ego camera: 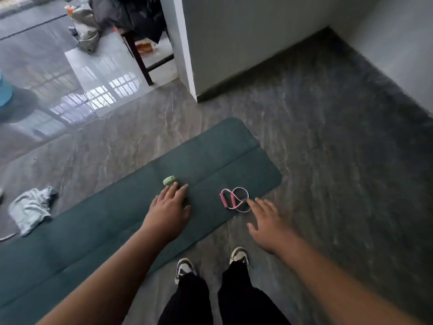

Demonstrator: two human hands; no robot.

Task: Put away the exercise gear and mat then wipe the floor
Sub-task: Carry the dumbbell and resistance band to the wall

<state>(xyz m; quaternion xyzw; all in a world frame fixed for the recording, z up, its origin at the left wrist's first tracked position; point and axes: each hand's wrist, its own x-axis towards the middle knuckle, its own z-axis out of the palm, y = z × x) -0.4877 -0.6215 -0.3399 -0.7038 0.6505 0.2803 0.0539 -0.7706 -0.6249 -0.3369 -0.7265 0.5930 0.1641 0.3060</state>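
Head view, near to far. Two shoes (212, 262) planted on the floor (328, 160) just off the near long edge of the mat (93, 226), toes toward it: a stance for bending over and reaching down to the gear.

Left hand (169, 211) stretched low over the middle of the mat, fingers (182, 191) straight and slightly spread, laid over or just above a pale green dumbbell (169, 180); only the far head of the dumbbell visible beyond the fingertips, contact not certain, no curl around it yet.

Right hand (266, 225) out over the near long edge, close to the far right corner of the mat, fingers (254, 204) splayed wide and holding nothing, index tip at or just short of the pink resistance band (234, 199). Band lying flat in a loose figure-of-eight, foam grips side by side, well apart from the dumbbell.

Mat fully unrolled, flat, creased lengthwise: presumably last of the gear to be lifted, since both items rest on it.

Crumpled grey cloth (31, 208) on the floor at the far long edge, probably staged for wiping.

Farther off, glossy tiles, a dark chair leg (140, 57), a white wall corner (187, 55).
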